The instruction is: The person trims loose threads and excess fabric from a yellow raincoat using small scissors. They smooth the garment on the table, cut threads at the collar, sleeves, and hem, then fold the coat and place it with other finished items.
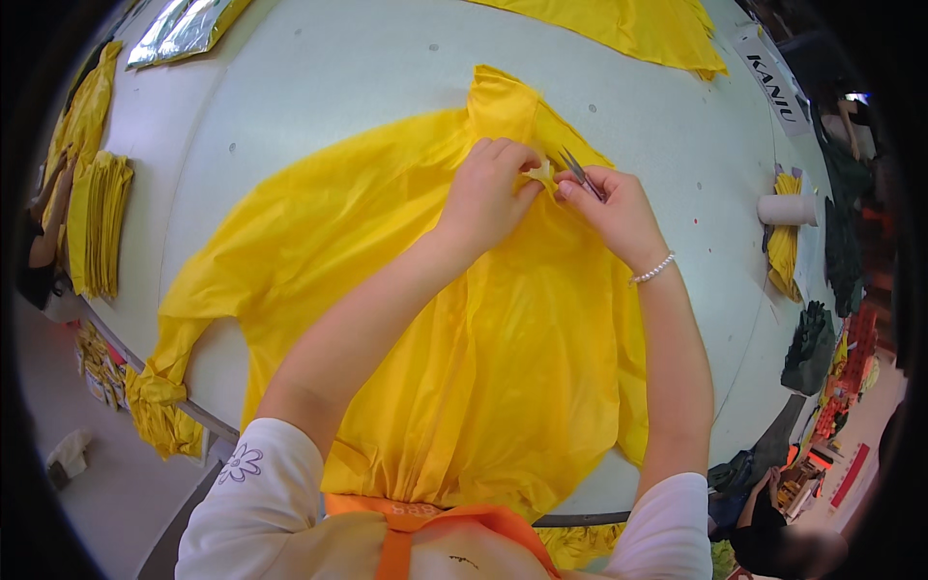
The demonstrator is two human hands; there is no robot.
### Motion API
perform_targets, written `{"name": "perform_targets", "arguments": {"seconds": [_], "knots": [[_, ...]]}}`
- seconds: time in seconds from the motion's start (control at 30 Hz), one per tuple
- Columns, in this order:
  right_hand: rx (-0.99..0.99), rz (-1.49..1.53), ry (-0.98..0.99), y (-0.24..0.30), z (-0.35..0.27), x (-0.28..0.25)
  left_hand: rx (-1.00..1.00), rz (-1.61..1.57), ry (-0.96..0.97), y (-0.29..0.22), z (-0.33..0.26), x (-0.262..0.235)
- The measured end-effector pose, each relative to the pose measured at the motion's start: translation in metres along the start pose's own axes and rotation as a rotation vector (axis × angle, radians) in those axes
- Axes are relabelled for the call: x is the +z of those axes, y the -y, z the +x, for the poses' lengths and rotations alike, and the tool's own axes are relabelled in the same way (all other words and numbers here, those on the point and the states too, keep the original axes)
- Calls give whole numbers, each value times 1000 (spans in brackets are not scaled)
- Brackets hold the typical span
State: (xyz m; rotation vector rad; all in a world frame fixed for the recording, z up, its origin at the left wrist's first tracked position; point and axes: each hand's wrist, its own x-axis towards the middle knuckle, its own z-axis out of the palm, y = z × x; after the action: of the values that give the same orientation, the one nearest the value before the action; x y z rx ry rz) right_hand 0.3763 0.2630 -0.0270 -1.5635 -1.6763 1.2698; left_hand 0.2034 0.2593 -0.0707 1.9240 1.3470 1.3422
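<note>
A yellow garment (pixel 377 222), which looks like a jacket, lies spread over the pale table in front of me and reaches down to my orange apron. My left hand (pixel 491 188) is closed, pinching the garment's fabric near its upper end. A small whitish piece (pixel 537 172), perhaps a label, shows between my two hands. Held in my right hand (pixel 621 211) is a pair of small metal snips (pixel 583 174), the blades pointing up and to the left. The thumb and fingertips of that hand also meet the yellow fabric's edge.
More yellow fabric (pixel 619 29) lies at the table's far side, with a silvery bag (pixel 184 34) at far left. A co-worker's hands (pixel 60 188) are beside a folded yellow stack (pixel 100 227). A white cylinder (pixel 785 210) and dark green cloth (pixel 810 348) are at right.
</note>
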Motion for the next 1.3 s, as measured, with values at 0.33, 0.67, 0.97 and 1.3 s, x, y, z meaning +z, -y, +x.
{"name": "perform_targets", "arguments": {"seconds": [0.33,0.67,0.97,1.3], "knots": [[-10,-32,1,-4,-10,4,57,46,-43,18,-5,7],[5,-175,57,15,-2,-5,117,94,-66,12,-3,6],[51,-145,103,12,2,-11,156,103,-73,12,-2,6],[-24,-160,56,6,2,-8,151,109,-66,12,-3,7]]}}
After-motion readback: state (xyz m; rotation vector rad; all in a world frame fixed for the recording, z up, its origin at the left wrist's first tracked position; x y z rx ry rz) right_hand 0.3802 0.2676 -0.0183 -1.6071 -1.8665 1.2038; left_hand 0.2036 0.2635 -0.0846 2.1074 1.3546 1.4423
